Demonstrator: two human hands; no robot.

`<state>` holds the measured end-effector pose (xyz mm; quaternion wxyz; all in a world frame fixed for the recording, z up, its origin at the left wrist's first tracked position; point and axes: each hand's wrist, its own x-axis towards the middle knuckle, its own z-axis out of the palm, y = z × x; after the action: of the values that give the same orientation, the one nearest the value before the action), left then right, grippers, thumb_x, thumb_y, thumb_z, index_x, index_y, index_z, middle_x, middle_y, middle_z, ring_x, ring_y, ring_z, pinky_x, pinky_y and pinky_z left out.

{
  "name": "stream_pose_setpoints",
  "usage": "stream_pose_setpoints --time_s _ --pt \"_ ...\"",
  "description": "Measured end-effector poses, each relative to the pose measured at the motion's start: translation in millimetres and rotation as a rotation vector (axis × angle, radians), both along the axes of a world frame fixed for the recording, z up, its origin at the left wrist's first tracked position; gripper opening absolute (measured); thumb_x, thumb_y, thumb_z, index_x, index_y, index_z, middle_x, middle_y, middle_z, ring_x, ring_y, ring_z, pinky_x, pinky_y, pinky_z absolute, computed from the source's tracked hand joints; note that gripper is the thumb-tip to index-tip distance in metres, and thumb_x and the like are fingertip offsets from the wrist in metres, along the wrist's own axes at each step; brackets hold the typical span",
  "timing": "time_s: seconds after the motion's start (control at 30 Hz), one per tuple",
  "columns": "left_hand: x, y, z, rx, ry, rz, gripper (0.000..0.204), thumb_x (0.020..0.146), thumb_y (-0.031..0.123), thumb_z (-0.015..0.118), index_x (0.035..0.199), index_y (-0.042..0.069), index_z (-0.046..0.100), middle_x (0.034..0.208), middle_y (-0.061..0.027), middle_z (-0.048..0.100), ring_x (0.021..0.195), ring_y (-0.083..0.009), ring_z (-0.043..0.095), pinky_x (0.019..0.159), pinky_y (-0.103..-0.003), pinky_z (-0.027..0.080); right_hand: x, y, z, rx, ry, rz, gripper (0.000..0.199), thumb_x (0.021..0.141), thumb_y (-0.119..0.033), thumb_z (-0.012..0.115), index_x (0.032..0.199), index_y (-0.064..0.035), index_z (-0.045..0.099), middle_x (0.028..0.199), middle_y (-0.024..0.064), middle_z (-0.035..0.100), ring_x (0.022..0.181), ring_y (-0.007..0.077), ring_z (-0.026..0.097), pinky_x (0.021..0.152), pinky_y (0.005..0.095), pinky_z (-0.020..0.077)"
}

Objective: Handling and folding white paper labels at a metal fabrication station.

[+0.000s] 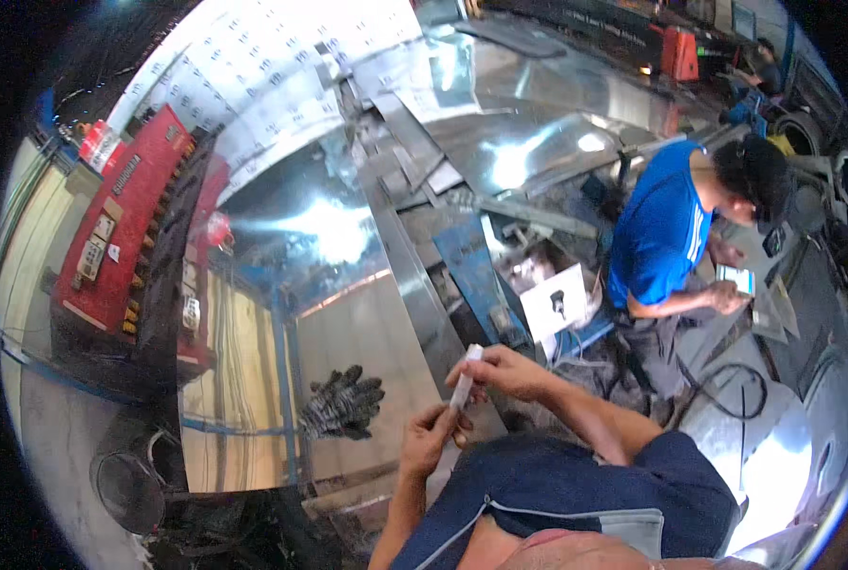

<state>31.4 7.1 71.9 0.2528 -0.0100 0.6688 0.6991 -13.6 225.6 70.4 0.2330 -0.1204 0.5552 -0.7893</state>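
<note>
In front of my chest I hold a short, slim white tube (463, 385), tilted, whose exact kind is too small to tell. My left hand (428, 435) is closed round its lower end. The fingers of my right hand (502, 370) grip the upper end. Left of my hands, a pair of dark grey work gloves (344, 403) lies on a mirror-bright metal sheet (348, 313). The sheet reflects the things around it.
A long red machine (124, 223) stands at the left. Metal strips and offcuts (409, 142) lie beyond the sheet. To my right a co-worker in a blue shirt (657, 228) looks down at a phone (737, 279). A white square plate (554, 302) and a dark hose (728, 404) are near.
</note>
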Motion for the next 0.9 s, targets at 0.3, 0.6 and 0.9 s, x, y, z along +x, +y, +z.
stream_pose_setpoints --time_s 0.3,0.6,0.9 --pt "10 28 13 -0.059 0.263 0.150 0.020 0.094 0.010 0.060 0.106 -0.004 0.068 0.080 -0.0082 0.069 0.060 -0.0079 0.057 0.054 -0.023 0.048 14 -12 11 0.045 -0.052 -0.306 0.037 0.100 -0.034 0.050 0.095 -0.0027 0.069 0.077 0.0013 0.063 0.070 0.0076 0.054 0.067 0.0252 0.0453" --pt "1 21 25 -0.084 0.380 0.155 0.018 0.093 0.010 0.061 0.101 -0.004 0.069 0.078 -0.0051 0.068 0.059 -0.0068 0.056 0.052 -0.023 0.045 12 -12 14 0.192 0.217 -0.081 0.027 0.095 -0.024 0.061 0.106 0.0008 0.067 0.088 0.0027 0.066 0.081 0.0089 0.058 0.073 0.0284 0.0473" --pt "3 18 15 -0.105 0.305 0.190 0.022 0.094 0.015 0.062 0.097 -0.005 0.070 0.075 -0.0067 0.068 0.059 -0.0087 0.058 0.053 -0.024 0.045 9 -9 9 0.098 0.000 -0.081 0.030 0.095 -0.029 0.061 0.103 0.0001 0.067 0.084 0.0026 0.065 0.073 0.0076 0.056 0.063 0.0257 0.0443"
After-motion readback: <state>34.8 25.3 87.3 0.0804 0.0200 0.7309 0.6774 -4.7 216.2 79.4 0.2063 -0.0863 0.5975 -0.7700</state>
